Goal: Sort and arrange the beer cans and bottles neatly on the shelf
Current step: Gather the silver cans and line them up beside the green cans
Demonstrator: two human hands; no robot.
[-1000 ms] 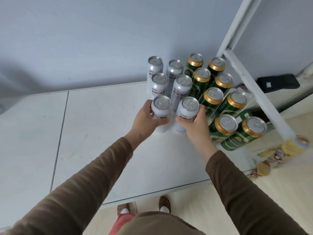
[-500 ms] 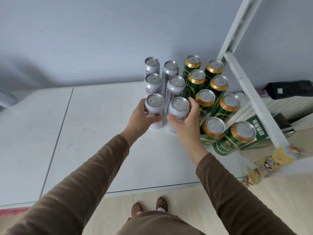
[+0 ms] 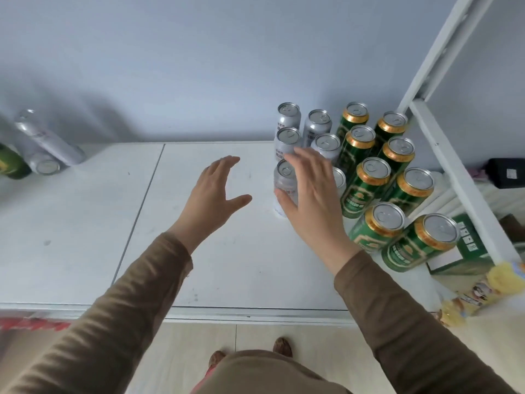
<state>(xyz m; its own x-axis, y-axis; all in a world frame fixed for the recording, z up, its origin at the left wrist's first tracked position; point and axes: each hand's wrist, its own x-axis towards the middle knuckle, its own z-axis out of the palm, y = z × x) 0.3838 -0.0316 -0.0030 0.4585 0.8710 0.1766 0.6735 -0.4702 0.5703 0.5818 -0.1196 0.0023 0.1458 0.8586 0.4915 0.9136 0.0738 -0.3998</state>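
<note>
At the shelf's (image 3: 71,223) far left, three cans wait unsorted: a green one (image 3: 11,164) at the frame's edge, a silver one (image 3: 44,164) standing beside it, and a long silver one (image 3: 49,139) leaning across the pair. By the look of it, these are what is left of the job.

The left hand (image 3: 211,194) hovers over bare shelf, fingers spread and its grip empty. The right hand (image 3: 311,200) is likewise open, holding nothing, and it screens part of the silver block (image 3: 289,129).

That block stands upright in two files of three against the wall, the near-right can mostly hidden. Touching it on the right is the green block (image 3: 366,183), gold-rimmed, two files of four, running out to the white upright (image 3: 454,172). This corner reads as done.

Labels are too blurred to read: dark print on the silver cans, a gold emblem and pale lettering on the green. A green carton (image 3: 468,245) behind the upright carries white characters, also illegible.
</note>
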